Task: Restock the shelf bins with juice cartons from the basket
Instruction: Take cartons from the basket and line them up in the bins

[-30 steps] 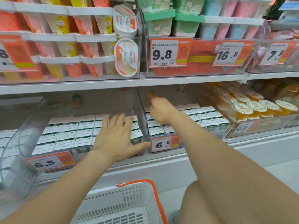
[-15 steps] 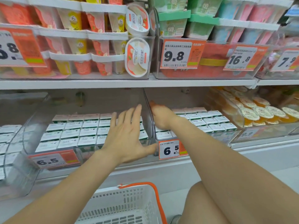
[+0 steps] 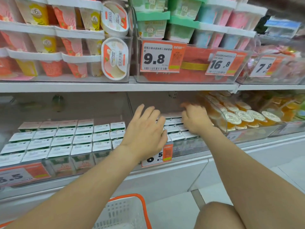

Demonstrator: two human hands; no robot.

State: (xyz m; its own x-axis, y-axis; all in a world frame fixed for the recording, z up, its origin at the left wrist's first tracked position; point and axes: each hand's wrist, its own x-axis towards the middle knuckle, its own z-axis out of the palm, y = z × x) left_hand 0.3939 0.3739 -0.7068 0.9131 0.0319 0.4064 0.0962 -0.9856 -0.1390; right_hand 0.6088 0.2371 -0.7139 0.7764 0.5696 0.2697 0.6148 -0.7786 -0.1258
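Left grip (image 3: 145,134) spread flat, right grip (image 3: 194,119) curled and blurred, hold unclear; both over white-topped green juice cartons (image 3: 66,139) filling clear plastic shelf bins (image 3: 130,106). Visible part of white orange-rimmed basket (image 3: 122,214) looks empty, so restocking seems nearly done.

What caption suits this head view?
Left hand and right hand reach over juice cartons in the shelf bin, basket below.

Juice cartons (image 3: 66,139) are standing in rows inside the left bin (image 3: 79,164) on the lower shelf (image 3: 165,176); the right bin (image 3: 188,147) is sitting just beside it; the left hand (image 3: 145,131) is hovering over the boundary between both bins; the right hand (image 3: 194,119) is reaching over the right bin; the basket (image 3: 120,212) is sitting below, before the shelf.
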